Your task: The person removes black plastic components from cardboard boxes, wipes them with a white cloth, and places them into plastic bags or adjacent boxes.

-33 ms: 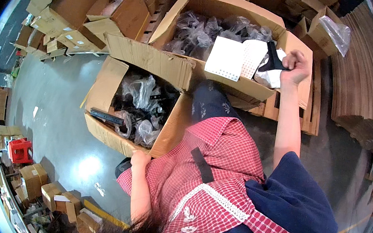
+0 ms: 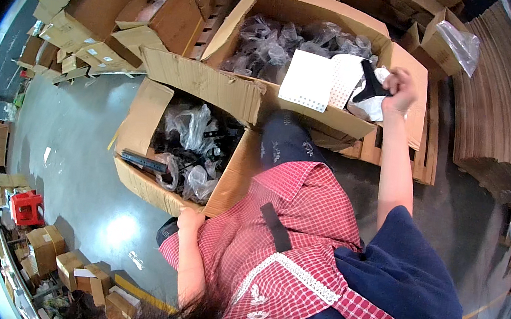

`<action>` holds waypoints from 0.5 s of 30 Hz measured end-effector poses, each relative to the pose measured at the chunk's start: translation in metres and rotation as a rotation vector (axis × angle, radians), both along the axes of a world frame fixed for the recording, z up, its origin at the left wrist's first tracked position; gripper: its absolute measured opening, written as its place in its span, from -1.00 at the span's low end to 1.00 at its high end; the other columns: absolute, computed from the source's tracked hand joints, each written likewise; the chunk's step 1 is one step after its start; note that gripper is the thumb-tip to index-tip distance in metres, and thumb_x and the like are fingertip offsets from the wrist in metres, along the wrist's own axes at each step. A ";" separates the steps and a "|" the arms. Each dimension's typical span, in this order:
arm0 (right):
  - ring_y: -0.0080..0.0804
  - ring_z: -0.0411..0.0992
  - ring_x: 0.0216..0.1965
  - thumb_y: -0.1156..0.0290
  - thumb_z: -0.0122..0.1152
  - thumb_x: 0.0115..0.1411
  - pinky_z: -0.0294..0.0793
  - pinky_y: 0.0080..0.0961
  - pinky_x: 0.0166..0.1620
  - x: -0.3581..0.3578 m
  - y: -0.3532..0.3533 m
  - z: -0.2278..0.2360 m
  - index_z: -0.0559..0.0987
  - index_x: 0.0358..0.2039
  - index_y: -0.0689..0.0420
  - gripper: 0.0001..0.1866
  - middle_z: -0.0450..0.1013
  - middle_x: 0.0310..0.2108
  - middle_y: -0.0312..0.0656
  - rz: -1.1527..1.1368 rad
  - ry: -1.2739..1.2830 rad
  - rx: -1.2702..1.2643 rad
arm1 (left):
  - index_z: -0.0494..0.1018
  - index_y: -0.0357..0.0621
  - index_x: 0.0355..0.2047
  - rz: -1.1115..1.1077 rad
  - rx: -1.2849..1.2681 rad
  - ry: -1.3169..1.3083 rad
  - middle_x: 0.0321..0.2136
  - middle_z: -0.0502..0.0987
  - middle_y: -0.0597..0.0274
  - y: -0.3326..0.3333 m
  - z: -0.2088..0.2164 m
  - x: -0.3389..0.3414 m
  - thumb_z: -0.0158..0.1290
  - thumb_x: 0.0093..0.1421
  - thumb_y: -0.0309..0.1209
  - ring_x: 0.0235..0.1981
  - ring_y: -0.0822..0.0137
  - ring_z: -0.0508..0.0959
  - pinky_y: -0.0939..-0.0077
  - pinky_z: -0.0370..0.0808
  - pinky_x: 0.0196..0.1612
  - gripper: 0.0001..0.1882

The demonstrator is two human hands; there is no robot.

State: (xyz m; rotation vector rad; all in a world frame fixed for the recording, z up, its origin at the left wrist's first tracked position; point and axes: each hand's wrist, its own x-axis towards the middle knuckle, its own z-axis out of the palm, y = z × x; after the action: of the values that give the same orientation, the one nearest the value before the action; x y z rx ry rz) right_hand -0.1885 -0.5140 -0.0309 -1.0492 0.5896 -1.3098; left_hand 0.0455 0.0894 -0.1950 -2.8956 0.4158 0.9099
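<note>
Up now at the near right corner of the big carton (image 2: pixel 351 122), holding a black bracket (image 2: pixel 371 86) in the right hand (image 2: pixel 400 91), with fingers curled in and closed on its lower end! Just beside it, over the carton's near wall, draped with two dotted white sheets (image 2: pixel 307 79). Down to the left, resting the left hand (image 2: pixel 191 219) at the near edge of the smaller box (image 2: pixel 154 190), with fingers bent together; hard to tell from here whether pinching the cardboard. Packed inside with clear bags (image 2: pixel 189 125), plus a dark rail (image 2: pixel 144 161).
</note>
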 end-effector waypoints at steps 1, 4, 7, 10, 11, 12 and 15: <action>-0.56 0.11 -0.73 0.33 0.21 0.06 0.05 -0.53 -0.59 -0.008 -0.009 -0.017 0.62 -0.52 0.18 -0.82 0.24 -0.77 -0.34 -0.063 0.210 -0.058 | 0.21 -0.82 -0.03 -0.044 -0.007 0.015 -0.22 0.57 -0.38 0.003 -0.007 0.003 0.07 0.01 -0.26 -0.13 -0.10 0.62 0.23 0.56 -0.06 -0.27; -0.61 0.42 -0.55 0.42 0.23 0.08 0.35 -0.66 -0.39 -0.022 -0.023 -0.046 0.67 -0.35 0.23 -0.82 0.51 -0.57 -0.30 -0.052 1.059 -0.408 | 0.16 -0.64 -0.08 -0.019 -0.058 0.014 -0.28 0.57 -0.38 0.013 -0.003 -0.002 0.16 -0.02 -0.27 -0.18 -0.15 0.61 0.17 0.56 -0.09 -0.31; -0.53 0.48 -0.42 0.38 0.26 0.07 0.42 -0.58 -0.29 -0.021 -0.026 -0.023 0.66 -0.30 0.23 -0.78 0.57 -0.42 -0.24 0.269 1.054 -0.237 | 0.13 -0.48 -0.13 -0.013 -0.053 0.034 -0.31 0.56 -0.38 0.021 0.009 -0.008 0.20 0.02 -0.25 -0.21 -0.20 0.60 0.09 0.53 -0.10 -0.36; -0.42 0.51 -0.26 0.33 0.27 0.07 0.44 -0.49 -0.13 -0.029 -0.030 0.002 0.65 -0.22 0.25 -0.70 0.59 -0.28 -0.16 0.383 1.136 -0.350 | 0.14 -0.49 -0.09 -0.023 0.003 0.058 -0.31 0.56 -0.36 0.010 0.022 -0.014 0.17 0.08 -0.22 -0.20 -0.25 0.57 0.04 0.49 -0.08 -0.37; -0.38 0.52 -0.20 0.31 0.27 0.07 0.44 -0.46 -0.07 -0.028 -0.029 0.014 0.64 -0.20 0.26 -0.66 0.59 -0.24 -0.13 0.387 1.205 -0.446 | 0.13 -0.50 -0.08 -0.053 -0.004 0.053 -0.30 0.56 -0.36 0.010 0.021 -0.013 0.17 0.08 -0.22 -0.19 -0.25 0.56 0.03 0.49 -0.07 -0.35; -0.37 0.52 -0.20 0.30 0.27 0.07 0.44 -0.46 -0.08 -0.027 -0.031 0.022 0.64 -0.18 0.24 -0.65 0.59 -0.23 -0.13 0.384 1.212 -0.468 | 0.13 -0.52 -0.06 -0.081 -0.010 0.049 -0.29 0.56 -0.37 0.014 0.019 -0.014 0.16 0.08 -0.21 -0.18 -0.24 0.56 0.03 0.49 -0.07 -0.34; -0.35 0.53 -0.20 0.26 0.25 0.08 0.44 -0.45 -0.10 -0.010 -0.034 0.049 0.63 -0.15 0.22 -0.63 0.57 -0.19 -0.11 0.391 1.229 -0.536 | 0.21 -0.50 -0.04 -0.133 0.056 0.077 -0.25 0.57 -0.31 0.006 0.039 -0.017 0.12 0.11 -0.16 -0.11 -0.19 0.54 0.01 0.29 0.17 -0.36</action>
State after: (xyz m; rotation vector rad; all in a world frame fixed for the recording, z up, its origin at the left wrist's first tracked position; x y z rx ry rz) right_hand -0.1988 -0.5481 0.0183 -2.2952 0.8641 -0.3384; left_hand 0.0280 0.0951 -0.1559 -2.7519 0.5712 0.9969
